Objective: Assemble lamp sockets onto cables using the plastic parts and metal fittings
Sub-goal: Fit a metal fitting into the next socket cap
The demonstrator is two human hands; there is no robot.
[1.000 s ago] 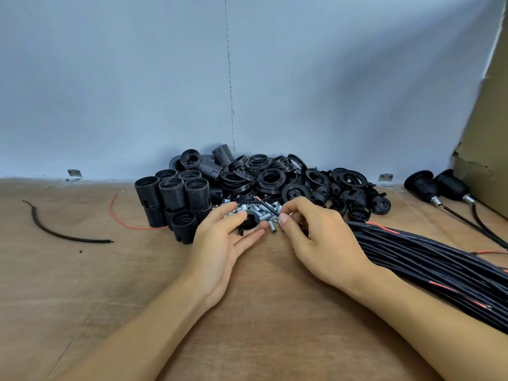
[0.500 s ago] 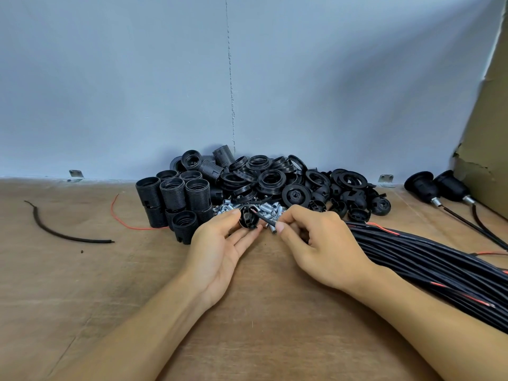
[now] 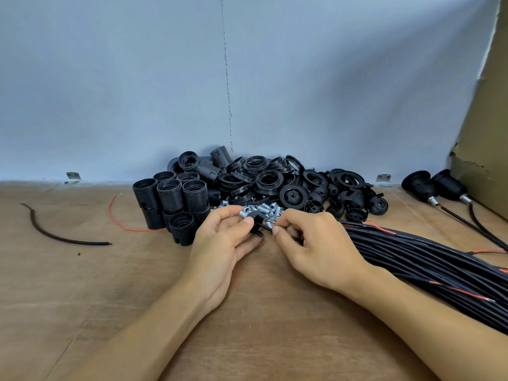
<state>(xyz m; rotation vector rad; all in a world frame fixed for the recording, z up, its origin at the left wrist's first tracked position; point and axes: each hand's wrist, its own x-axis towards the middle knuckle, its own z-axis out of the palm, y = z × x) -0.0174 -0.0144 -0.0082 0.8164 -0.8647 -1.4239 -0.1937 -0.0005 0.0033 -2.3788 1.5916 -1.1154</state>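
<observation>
head view: left hand (image 3: 220, 243) pinches black cap (image 3: 254, 219), right hand (image 3: 316, 248) pinches cable (image 3: 266, 229).

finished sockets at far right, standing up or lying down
Lying down: both finished sockets rest on their sides, cables trailing off to the right.

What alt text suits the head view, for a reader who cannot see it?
The left hand pinches a black plastic cap while the right hand holds a black cable end to it, above a wooden table. Behind lie piled black socket parts and metal fittings; a cable bundle lies right.
</observation>
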